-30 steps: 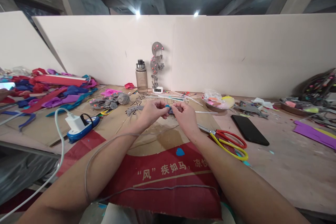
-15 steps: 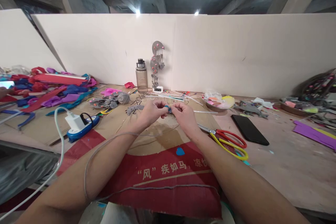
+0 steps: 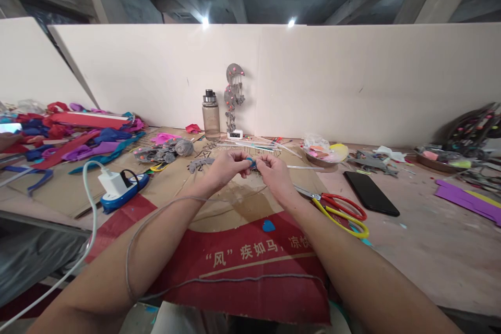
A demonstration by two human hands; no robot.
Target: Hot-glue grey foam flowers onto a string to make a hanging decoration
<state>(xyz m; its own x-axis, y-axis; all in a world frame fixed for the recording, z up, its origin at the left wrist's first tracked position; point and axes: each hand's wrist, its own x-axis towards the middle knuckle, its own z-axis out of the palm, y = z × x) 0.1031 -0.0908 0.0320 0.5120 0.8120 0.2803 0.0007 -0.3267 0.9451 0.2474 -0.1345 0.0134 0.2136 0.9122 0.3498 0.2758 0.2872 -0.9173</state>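
Observation:
My left hand (image 3: 230,167) and my right hand (image 3: 273,171) meet over the cardboard, fingertips pinched on a small blue piece (image 3: 250,162) between them. Its shape is mostly hidden by the fingers. A grey yarn (image 3: 172,201) runs from near my hands over my left forearm and across the red part of the cardboard (image 3: 235,297). Below my hands lies a blue heart (image 3: 268,226). Scissors with red and yellow handles (image 3: 344,211) rest beside my right forearm.
A bottle (image 3: 211,117), a small white clock (image 3: 235,135) and a grey hanging ornament (image 3: 235,94) stand at the back. A black phone (image 3: 371,193) lies right. Left are a blue power strip (image 3: 125,193) and colourful fabric scraps (image 3: 86,135). Another person's hand (image 3: 8,141) shows far left.
The blue piece shows slightly more between my fingertips. Both hands have otherwise hardly moved, and the view has shifted very slightly.

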